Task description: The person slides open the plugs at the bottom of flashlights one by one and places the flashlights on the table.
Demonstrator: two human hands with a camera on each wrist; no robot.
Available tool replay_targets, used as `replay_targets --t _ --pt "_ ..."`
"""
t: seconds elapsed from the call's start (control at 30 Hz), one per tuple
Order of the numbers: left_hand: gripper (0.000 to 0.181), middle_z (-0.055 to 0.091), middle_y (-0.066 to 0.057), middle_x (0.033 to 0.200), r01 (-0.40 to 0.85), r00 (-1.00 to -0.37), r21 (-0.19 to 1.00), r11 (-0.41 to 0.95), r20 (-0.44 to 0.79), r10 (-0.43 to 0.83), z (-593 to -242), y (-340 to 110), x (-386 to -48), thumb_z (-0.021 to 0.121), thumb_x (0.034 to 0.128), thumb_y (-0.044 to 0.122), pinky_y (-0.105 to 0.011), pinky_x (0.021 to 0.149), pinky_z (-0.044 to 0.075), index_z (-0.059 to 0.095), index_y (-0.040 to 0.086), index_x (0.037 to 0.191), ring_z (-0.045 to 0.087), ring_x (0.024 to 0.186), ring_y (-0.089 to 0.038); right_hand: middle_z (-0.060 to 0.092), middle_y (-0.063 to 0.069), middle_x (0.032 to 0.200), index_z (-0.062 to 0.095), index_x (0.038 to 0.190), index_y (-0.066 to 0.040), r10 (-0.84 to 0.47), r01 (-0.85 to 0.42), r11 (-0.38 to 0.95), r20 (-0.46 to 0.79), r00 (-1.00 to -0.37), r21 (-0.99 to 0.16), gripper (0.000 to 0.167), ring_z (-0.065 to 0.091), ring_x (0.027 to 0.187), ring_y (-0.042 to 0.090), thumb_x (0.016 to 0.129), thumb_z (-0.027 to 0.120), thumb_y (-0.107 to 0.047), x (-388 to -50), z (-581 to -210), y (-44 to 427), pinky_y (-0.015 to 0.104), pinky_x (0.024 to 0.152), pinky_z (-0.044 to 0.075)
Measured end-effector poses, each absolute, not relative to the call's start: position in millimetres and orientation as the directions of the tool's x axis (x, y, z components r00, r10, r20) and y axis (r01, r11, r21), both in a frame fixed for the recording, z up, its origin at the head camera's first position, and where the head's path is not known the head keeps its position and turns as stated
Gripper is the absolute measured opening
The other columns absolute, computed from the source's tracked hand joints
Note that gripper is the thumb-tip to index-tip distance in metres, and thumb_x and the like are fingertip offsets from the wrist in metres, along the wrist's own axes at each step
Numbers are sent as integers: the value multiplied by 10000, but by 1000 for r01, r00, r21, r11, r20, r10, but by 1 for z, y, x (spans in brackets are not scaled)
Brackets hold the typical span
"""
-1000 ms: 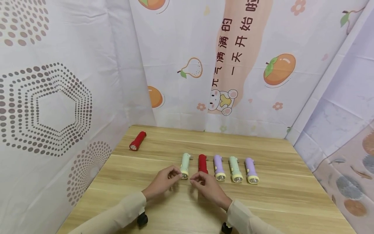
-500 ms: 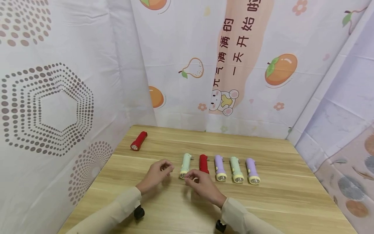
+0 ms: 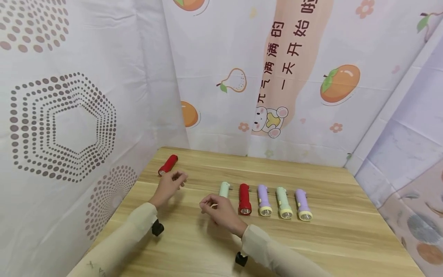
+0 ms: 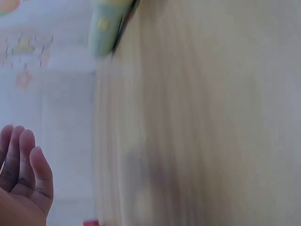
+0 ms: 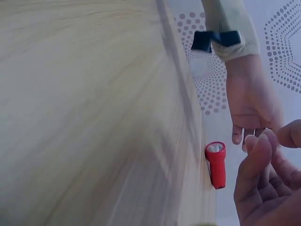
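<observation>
In the head view my left hand is over the table's left side, just in front of a red flashlight lying alone. Nothing is between its loosely bent fingers in the left wrist view. My right hand hovers nearer the middle, also holding nothing, its fingers bent with the thumb close to them. It hides the lower part of a green flashlight. To the right of that one lie a second red flashlight, a purple flashlight, another green flashlight and another purple flashlight.
The wooden table has patterned cloth hung along its left, back and right sides. Black straps with small blocks are on both wrists, such as the left wrist strap.
My left hand has moved left and away from me, from beside the first green flashlight toward the lone red one. My right hand has shifted left. The flashlights have stayed in place.
</observation>
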State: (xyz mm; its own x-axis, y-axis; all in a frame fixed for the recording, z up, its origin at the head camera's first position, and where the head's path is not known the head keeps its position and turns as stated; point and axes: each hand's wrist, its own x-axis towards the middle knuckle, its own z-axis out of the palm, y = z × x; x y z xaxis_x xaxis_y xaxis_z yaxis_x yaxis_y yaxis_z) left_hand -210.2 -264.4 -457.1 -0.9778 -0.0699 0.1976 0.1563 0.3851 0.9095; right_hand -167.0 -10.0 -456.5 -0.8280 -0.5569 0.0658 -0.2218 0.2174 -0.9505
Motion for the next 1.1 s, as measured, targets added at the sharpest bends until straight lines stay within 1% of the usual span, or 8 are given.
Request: replay_targets --t 0.1,0.23,0.3,0.4,0.6,0.77,0.93,1.1 --pt "365 690 -179 967 153 -972 911 383 209 -110 -455 -280 -221 645 1022 416 -325 694 570 702 57 1057 665 844 -298 721 166 975 687 1116 -37 -556 -187 190 52 -830 -964 290 434 467 115 1025 656 -311 -170 -456 -22 246 419 398" --pt "415 679 -238 1024 125 -968 918 377 196 -159 -451 -300 -229 624 1021 467 -408 744 585 694 59 1038 649 917 -416 725 138 960 690 1097 -53 -543 -188 211 45 -838 -959 261 418 431 112 1029 650 -302 -173 -458 -37 249 407 392" --pt "436 677 -240 1043 109 -965 922 372 189 -183 -449 -309 -234 601 1028 481 -424 763 585 691 55 1048 640 945 -438 725 130 962 691 1103 -53 -537 -190 218 45 -842 -957 271 414 419 107 1035 640 -311 -176 -459 -45 250 397 384" --pt "458 669 -254 1067 100 -958 928 359 188 -218 -446 -321 -242 566 1054 449 -438 763 585 679 7 1087 635 940 -420 723 117 966 688 1111 -52 -532 -176 211 38 -846 -961 277 410 408 111 1043 628 -314 -180 -459 -57 253 385 376" --pt "444 665 -219 1109 68 -938 910 409 198 -285 -451 -336 -257 523 1082 377 -332 705 572 672 -35 1156 639 925 -294 718 37 894 687 1022 -92 -494 -121 212 0 -869 -970 216 450 420 122 1030 646 -303 -185 -462 -83 237 390 384" --pt "371 667 -161 1147 31 -924 879 476 207 -322 -457 -345 -268 556 1068 339 -269 796 482 692 4 1151 600 1016 -257 721 27 865 679 967 -132 -454 -90 236 -27 -890 -968 169 470 442 116 1023 653 -289 -189 -468 -102 237 411 415" --pt "287 665 -174 1094 11 -924 841 541 215 -315 -462 -353 -278 587 1047 268 -331 801 454 689 2 1081 558 963 -260 726 54 861 667 941 -128 -420 -15 235 -88 -903 -972 158 459 446 127 1018 662 -265 -191 -476 -118 245 407 408" --pt "289 668 -192 1098 6 -934 806 592 217 -285 -464 -361 -289 582 1036 254 -380 820 471 687 -3 1115 581 974 -297 725 64 853 652 930 -133 -359 23 228 -106 -927 -973 161 459 443 127 1016 668 -268 -202 -479 -132 236 393 382"
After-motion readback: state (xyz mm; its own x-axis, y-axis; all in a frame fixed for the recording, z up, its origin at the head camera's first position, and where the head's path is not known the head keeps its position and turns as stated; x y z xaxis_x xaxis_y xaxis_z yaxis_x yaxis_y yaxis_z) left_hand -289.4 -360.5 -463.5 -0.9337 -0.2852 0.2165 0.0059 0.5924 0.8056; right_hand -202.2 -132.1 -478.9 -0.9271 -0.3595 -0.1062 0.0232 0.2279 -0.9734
